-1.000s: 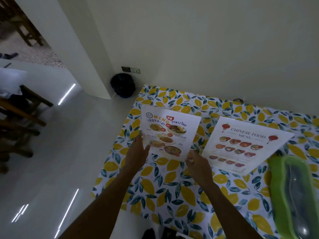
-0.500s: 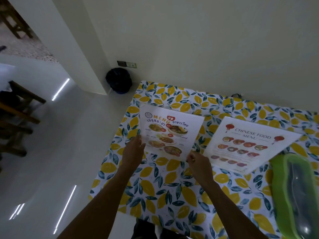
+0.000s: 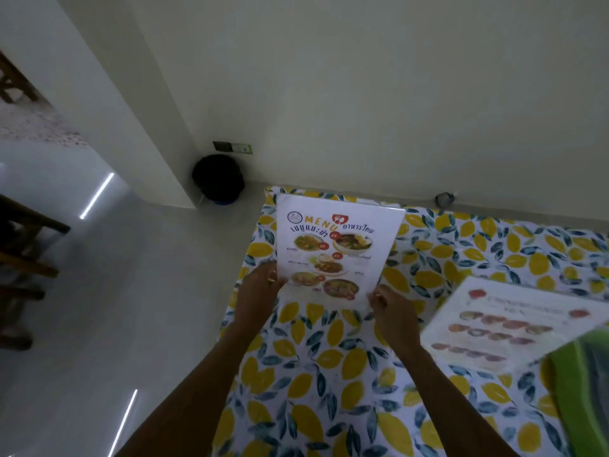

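Menu sheet (image 3: 333, 252) with the food pictures is in both our hands, tipped up over the far left part of the table (image 3: 329, 357). Its long side runs away from us, toward the wall, so most of the paper lies past our fingers. Our left hand (image 3: 260, 288) grips the low left edge with its fingers curled on it. Our right hand (image 3: 392, 308) pinches the low right corner. Both hands are just as near, one on each side. The other menu (image 3: 514, 324) lies flat to the right, well apart, beside the green box (image 3: 580, 390). We think both hands must move together next, or the sheet will bend.
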A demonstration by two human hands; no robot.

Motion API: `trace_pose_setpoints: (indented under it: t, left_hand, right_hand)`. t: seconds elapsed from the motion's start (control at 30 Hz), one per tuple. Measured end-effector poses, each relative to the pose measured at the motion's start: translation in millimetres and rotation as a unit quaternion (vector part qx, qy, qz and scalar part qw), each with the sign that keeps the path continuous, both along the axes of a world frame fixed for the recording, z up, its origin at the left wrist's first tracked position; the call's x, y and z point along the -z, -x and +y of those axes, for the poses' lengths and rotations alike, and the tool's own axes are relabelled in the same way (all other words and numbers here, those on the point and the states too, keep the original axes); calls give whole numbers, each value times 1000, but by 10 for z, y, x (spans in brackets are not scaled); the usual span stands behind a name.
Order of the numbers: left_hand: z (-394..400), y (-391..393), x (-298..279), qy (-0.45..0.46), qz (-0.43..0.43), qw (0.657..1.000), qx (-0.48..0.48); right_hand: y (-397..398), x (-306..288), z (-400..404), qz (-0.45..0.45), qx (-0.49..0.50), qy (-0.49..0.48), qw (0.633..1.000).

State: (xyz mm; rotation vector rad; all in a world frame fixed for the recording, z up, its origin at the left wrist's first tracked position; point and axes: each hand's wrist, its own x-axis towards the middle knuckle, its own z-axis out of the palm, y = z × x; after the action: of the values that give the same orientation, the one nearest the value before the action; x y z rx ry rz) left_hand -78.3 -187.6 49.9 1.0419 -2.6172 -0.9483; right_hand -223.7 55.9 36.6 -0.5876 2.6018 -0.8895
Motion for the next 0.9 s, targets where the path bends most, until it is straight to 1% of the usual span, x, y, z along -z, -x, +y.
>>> trace_pose_setpoints:
  t: [0.07, 0.17, 0.23, 0.33, 0.43, 0.53, 0.7, 0.83, 0.9]
  left_hand:
    - [-249, 175, -62, 18, -3, 1000, 3]
    - [-640, 472, -151, 7, 16, 1000, 1]
    - [-907, 694, -198, 13, 33, 999, 2]
    - [-1284, 1034, -215, 37, 30, 999, 18]
    - [-1603, 1314, -120, 5, 49, 999, 12]
    - [-1818, 1541, -15, 9, 49, 999, 10]
    - [-2104, 1826, 154, 8, 36, 999, 9]
    - [-2207, 1922, 304, -5, 17, 1000, -6]
    - [-2232, 1931, 388, 2, 10, 1000, -1]
  right_hand:
    - [200, -27, -240, 22, 2, 11, 1000]
    - [487, -103, -622, 61, -15, 12, 998]
    - [690, -139, -888, 70, -17, 20, 997]
    - [1025, -156, -1245, 67, -7, 13, 998]
    - [1330, -141, -1524, 65, -1, 6, 998]
    - [1575, -75, -1734, 83, -10, -10, 996]
    - [1894, 42, -1989, 81, -21, -29, 996]
    - [2021, 168, -2122, 75, -23, -37, 996]
    - [2041, 234, -2161, 71, -22, -37, 997]
